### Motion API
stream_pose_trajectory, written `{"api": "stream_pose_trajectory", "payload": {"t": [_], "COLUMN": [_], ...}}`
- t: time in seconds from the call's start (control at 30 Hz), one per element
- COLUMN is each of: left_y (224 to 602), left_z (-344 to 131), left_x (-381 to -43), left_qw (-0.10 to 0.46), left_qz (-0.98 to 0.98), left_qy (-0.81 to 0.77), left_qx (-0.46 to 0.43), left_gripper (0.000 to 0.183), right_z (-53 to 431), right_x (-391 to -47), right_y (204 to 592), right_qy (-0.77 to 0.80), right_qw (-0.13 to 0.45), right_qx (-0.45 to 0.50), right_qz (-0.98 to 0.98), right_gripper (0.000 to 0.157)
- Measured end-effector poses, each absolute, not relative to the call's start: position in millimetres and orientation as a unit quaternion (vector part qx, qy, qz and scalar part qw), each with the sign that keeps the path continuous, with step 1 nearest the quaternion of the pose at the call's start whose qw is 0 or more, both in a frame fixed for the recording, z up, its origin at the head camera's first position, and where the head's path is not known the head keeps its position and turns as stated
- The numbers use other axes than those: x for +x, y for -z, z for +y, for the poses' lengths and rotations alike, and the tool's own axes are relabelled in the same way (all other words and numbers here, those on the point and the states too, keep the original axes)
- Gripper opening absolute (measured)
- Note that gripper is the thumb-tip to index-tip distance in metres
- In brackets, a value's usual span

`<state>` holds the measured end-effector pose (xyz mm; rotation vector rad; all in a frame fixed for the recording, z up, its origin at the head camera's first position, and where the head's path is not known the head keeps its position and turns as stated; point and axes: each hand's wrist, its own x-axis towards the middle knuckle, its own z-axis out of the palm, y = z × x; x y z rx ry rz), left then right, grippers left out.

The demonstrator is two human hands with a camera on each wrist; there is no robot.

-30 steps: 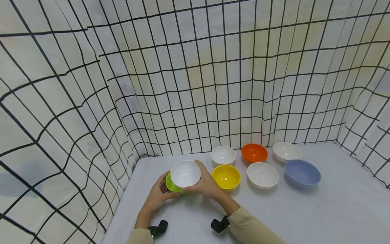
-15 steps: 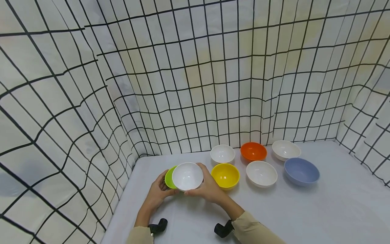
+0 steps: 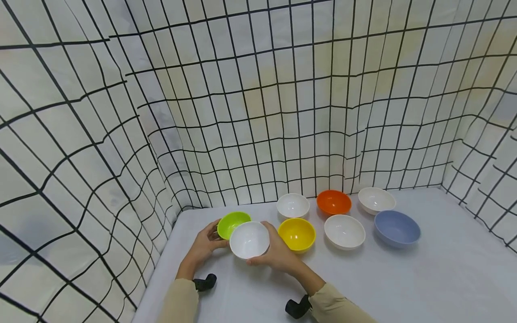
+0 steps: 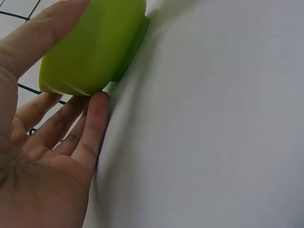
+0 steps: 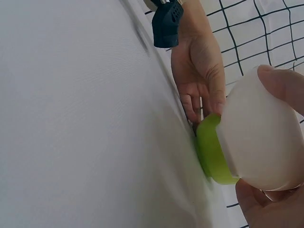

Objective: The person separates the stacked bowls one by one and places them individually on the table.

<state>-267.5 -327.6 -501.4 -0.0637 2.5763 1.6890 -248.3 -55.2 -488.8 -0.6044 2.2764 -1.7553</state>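
Observation:
A lime green bowl (image 3: 233,223) sits upright on the white-covered table at the left. My left hand (image 3: 204,245) is at its left side, with fairly straight fingers (image 4: 92,123) touching the bowl's outer wall and the thumb reaching past its rim. My right hand (image 3: 276,251) grips a white bowl (image 3: 249,241) by its right side, thumb at the near edge and fingers behind. This bowl is held tilted in front of the green one and overlaps its near side in the head view. In the right wrist view its outside hides part of the green bowl (image 5: 211,152).
To the right stand a yellow bowl (image 3: 297,235), an orange bowl (image 3: 334,203), a blue bowl (image 3: 397,229) and several white bowls, among them a near white bowl (image 3: 344,232). A black grid-lined white wall (image 3: 258,112) encloses the table's back and sides.
The white bowl has come from over the green bowl to its near right side, still in my right hand. More of the green bowl's inside shows, and my left hand's hold looks looser.

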Motion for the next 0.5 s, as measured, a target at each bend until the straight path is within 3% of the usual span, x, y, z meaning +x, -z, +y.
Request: {"api": "stream_pose_trajectory", "payload": {"t": [0.5], "left_y": [499], "left_z": [-324], "left_x": [-292], "left_qw": [0.038], "left_qz": [0.86], "left_qy": [-0.508], "left_qx": [-0.03], "left_gripper": [0.095], "right_z": [-59], "right_x": [-246], "right_y": [503], "right_qy": [0.561], "right_qw": [0.11], "right_qx": [-0.199], "right_qz": [0.796], "right_gripper": [0.116]}}
